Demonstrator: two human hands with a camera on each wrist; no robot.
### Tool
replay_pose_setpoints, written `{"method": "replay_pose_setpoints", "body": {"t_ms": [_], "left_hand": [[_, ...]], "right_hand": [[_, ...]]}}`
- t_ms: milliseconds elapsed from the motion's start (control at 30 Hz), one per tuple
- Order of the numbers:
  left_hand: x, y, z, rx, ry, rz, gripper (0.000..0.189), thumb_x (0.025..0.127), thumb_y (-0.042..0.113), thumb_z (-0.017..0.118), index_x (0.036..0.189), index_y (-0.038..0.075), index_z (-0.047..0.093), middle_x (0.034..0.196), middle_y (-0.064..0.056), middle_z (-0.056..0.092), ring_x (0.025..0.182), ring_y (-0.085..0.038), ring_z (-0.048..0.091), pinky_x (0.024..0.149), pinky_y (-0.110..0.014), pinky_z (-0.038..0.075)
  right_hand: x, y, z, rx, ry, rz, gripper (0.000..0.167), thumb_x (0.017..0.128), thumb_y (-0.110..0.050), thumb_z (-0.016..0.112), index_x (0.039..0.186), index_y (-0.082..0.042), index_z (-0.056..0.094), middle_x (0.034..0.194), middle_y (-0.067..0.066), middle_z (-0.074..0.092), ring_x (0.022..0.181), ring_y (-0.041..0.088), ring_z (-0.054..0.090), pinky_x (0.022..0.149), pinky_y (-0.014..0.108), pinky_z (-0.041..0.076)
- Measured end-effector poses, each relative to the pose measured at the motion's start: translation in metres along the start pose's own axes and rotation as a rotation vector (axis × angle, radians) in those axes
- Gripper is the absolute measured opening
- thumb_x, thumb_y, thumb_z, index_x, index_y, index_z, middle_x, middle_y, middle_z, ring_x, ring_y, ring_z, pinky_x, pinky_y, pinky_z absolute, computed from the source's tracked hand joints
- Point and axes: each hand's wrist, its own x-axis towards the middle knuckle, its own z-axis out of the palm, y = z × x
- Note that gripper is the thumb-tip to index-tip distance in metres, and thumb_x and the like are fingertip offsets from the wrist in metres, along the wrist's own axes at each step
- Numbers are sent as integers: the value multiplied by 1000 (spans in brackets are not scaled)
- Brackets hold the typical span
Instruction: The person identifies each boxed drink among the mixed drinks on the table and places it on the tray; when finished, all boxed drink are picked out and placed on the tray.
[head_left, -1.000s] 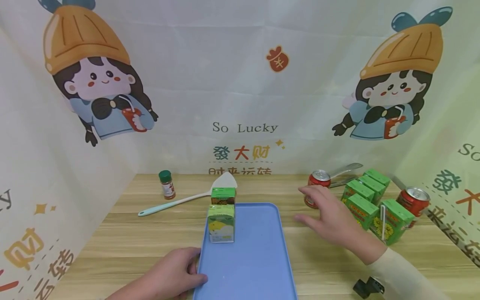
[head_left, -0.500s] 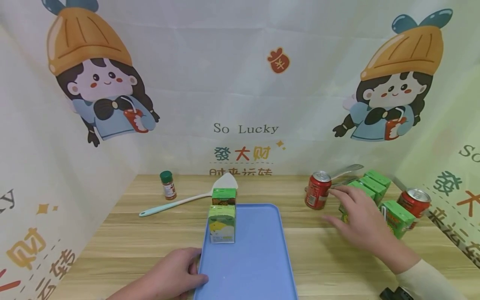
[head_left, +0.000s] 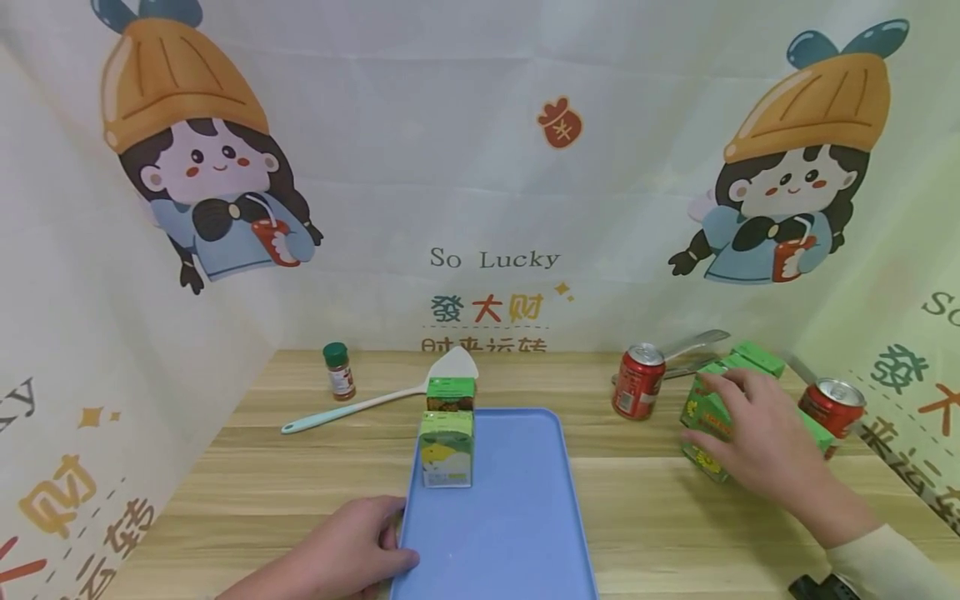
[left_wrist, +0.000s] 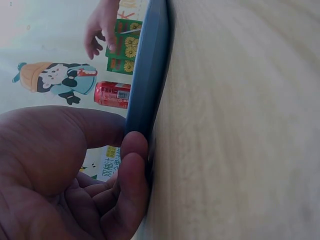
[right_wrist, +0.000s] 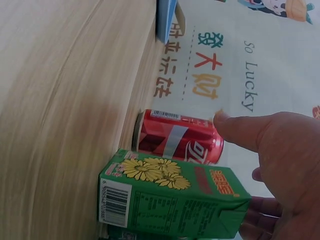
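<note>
My left hand [head_left: 352, 542] grips the left edge of a blue tray [head_left: 517, 517], thumb on the rim. In the left wrist view, the fingers [left_wrist: 132, 185] curl at the tray's side. Two drink cartons stand one behind the other at the tray's far left, the front one a yellow-green carton [head_left: 447, 450]. On the right, my right hand [head_left: 765, 433] reaches over a group of green drink cartons [head_left: 705, 467], partly hiding them. In the right wrist view, the thumb [right_wrist: 240, 127] is spread away from the nearest carton [right_wrist: 170, 195], while the other fingertips are behind its top.
A red soda can [head_left: 637, 383] stands left of the green cartons, another red can [head_left: 832, 404] to their right. Metal utensils [head_left: 693, 342] lie behind. A spatula [head_left: 375, 400] and a green-capped spice jar [head_left: 339, 371] are at the back left. Printed cloth [head_left: 495, 167] walls the table.
My right hand has moved right, from in front of the left red can to over the green cartons. The left hand keeps its grip on the tray.
</note>
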Motion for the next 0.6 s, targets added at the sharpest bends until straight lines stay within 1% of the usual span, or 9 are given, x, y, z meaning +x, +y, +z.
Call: {"method": "replay_pose_setpoints", "body": {"t_ms": [100, 200, 267, 367, 500, 600], "left_hand": [[0, 0, 0, 1, 0, -1, 28, 98, 23, 87, 94, 11, 62, 70, -1, 64, 52, -15, 59, 47, -25, 41], [1, 0, 0, -5, -4, -11, 26, 98, 23, 87, 100, 10, 64, 70, -2, 65, 53, -15, 59, 48, -25, 41], [2, 0, 0, -10, -8, -19, 25, 98, 23, 87, 104, 9, 66, 71, -2, 65, 53, -15, 59, 48, -25, 41], [2, 1, -1, -16, -14, -21, 26, 98, 23, 87, 107, 8, 67, 71, -3, 65, 53, -15, 60, 48, -25, 42], [2, 1, -1, -23, -18, -21, 26, 98, 22, 87, 107, 8, 67, 72, -3, 66, 53, -14, 59, 48, -25, 41], [2, 1, -1, -23, -16, -16, 25, 99, 22, 86, 106, 9, 66, 71, -3, 65, 52, -14, 59, 47, -24, 41]], "right_hand": [[-3, 5, 0, -30, 3, 8, 87, 71, -33, 106, 140, 2, 66, 121, 28, 63, 108, 48, 61, 84, 65, 51], [-8, 8, 1, -70, -3, 21, 89, 71, -36, 105, 141, 1, 64, 117, 27, 62, 101, 47, 61, 80, 64, 52], [-10, 9, 1, -95, -6, 28, 90, 73, -36, 104, 142, 2, 63, 115, 28, 61, 97, 46, 62, 78, 64, 53], [-13, 10, 3, -112, -5, 46, 91, 74, -35, 104, 143, 6, 61, 113, 28, 61, 90, 43, 62, 70, 61, 55], [-15, 9, 5, -107, -25, 106, 89, 79, -32, 102, 144, 11, 58, 111, 30, 60, 86, 41, 63, 64, 60, 57], [-16, 7, 7, -94, -79, 166, 86, 83, -31, 99, 143, 13, 56, 112, 32, 61, 85, 43, 65, 62, 61, 57]]}}
